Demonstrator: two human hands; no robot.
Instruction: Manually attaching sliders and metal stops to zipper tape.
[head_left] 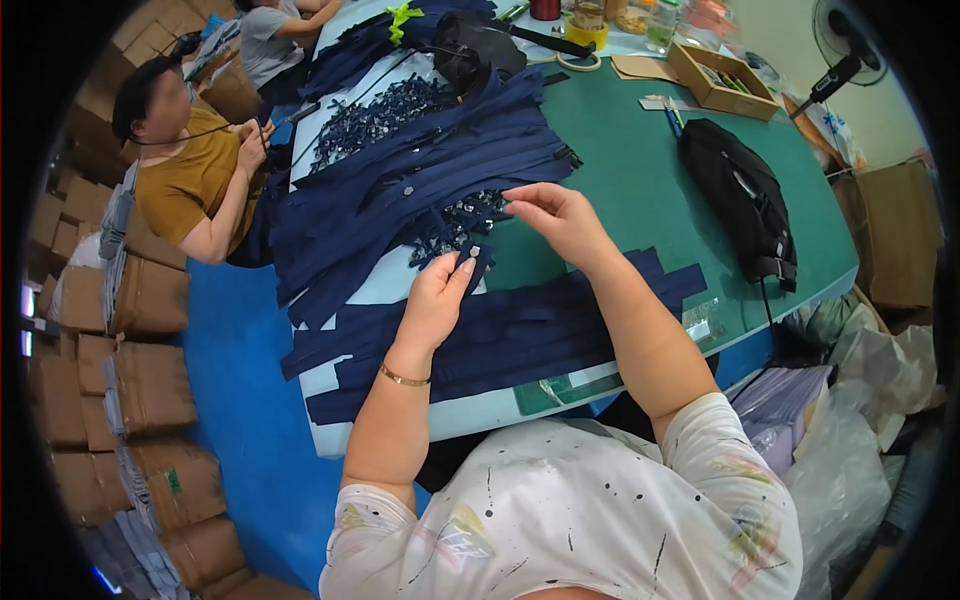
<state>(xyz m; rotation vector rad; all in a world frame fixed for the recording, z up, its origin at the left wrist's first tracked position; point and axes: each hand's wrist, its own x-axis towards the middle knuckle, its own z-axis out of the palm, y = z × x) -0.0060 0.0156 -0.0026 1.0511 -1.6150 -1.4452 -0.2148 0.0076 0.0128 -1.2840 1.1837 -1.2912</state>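
My left hand (436,292) is closed on the end of a navy fabric strip (486,257), its thumb lying along the cloth. A small pale shiny piece shows on that strip just above the thumb tip. To the right and a little farther off, my right hand (556,218) has thumb and forefinger drawn together at the edge of a heap of small dark, glinting parts (468,214). What those fingertips hold, if anything, is too small to make out. Long navy strips (400,180) lie beyond my hands, and more navy strips (510,325) are stretched out nearer my body.
A second heap of small parts (385,108) lies farther left. A black bag (735,195) and a wooden box (722,82) occupy the green tabletop (620,150) on the right. Two people sit along the left side. Cardboard boxes (150,375) stand stacked beyond the blue floor.
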